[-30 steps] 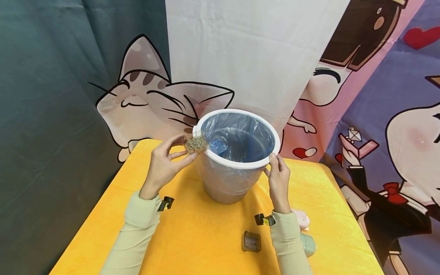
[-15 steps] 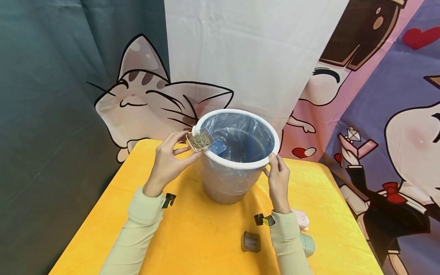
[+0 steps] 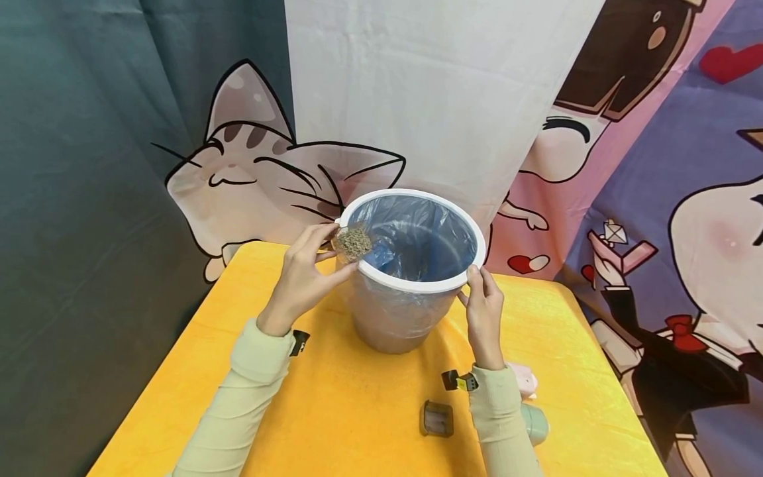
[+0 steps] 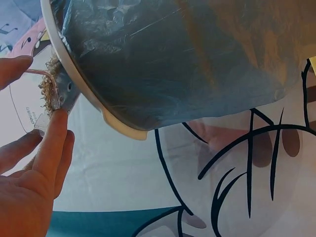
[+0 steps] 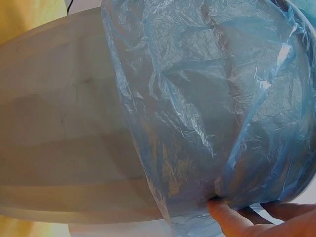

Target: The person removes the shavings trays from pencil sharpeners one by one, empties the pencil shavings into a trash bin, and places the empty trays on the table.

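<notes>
At a yellow-covered table (image 3: 334,411), we hold a small clear tray (image 3: 353,242) heaped with dry, brownish-green shavings, tipped against the near-left rim of a grey waste bin (image 3: 398,318) lined with a blue plastic bag (image 3: 417,238). Our left hand (image 3: 303,278) pinches the tray between thumb and curled fingers, its open edge just over the bin's white rim ring (image 3: 411,286); from the left wrist the fingertips (image 4: 58,129) press on the tray's clear wall right beside the ring. Our right hand (image 3: 484,311) steadies the opposite side, fingers curled onto the rim, and the right wrist view shows a fingertip (image 5: 223,211) touching the crinkled bag over the bin's outer wall. The bin stands upright at the far middle of the table; a small dark box (image 3: 436,419) and a pale green and pink object (image 3: 530,404) lie on the cloth near our right sleeve. The risk, as we judge it, lies at the rim: the tray straddles the ring rather than sitting well inside it, so a hasty tilt could send shavings down the outside onto the cloth. A hard tap on the rim could also rock the light bin should the right hand loosen its hold.
</notes>
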Motion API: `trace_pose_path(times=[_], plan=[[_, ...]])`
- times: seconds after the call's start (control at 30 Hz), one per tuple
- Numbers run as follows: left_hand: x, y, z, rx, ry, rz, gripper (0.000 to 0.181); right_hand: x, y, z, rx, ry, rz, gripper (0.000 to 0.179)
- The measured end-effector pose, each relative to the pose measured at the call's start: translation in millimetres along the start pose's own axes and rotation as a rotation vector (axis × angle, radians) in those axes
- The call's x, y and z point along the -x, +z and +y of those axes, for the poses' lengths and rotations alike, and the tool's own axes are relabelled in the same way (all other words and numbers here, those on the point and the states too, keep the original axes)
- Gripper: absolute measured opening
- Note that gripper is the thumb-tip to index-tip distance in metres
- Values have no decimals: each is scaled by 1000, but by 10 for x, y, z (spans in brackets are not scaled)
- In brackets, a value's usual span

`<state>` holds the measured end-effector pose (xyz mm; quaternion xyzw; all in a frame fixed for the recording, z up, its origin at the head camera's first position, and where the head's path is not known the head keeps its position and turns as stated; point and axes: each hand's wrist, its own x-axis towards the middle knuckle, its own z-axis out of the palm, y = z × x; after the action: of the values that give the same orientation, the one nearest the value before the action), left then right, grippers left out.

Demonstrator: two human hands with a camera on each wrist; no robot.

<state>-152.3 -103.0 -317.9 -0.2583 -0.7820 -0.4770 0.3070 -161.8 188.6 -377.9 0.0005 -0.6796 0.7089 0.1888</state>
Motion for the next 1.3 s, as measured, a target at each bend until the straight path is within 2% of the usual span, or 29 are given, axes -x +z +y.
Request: trace_pose_path(times=[0.2, 0.37, 0.63, 1.07, 1.3], plan=[[-5, 34, 15, -65, 46, -11, 63, -1, 3, 0, 2, 4, 3, 53], [-21, 52, 3, -84, 78, -16, 61, 2, 1, 0, -4, 3, 3, 53], [-55, 49, 17, -91, 81, -28, 61, 5, 2, -11, -21, 10, 0, 54], [-90, 83, 33, -194, 140, -48, 62, 9, 6, -7, -42, 15, 3, 55], [-112, 95, 28, -183, 140, -65, 63, 4, 6, -3, -36, 8, -3, 54]])
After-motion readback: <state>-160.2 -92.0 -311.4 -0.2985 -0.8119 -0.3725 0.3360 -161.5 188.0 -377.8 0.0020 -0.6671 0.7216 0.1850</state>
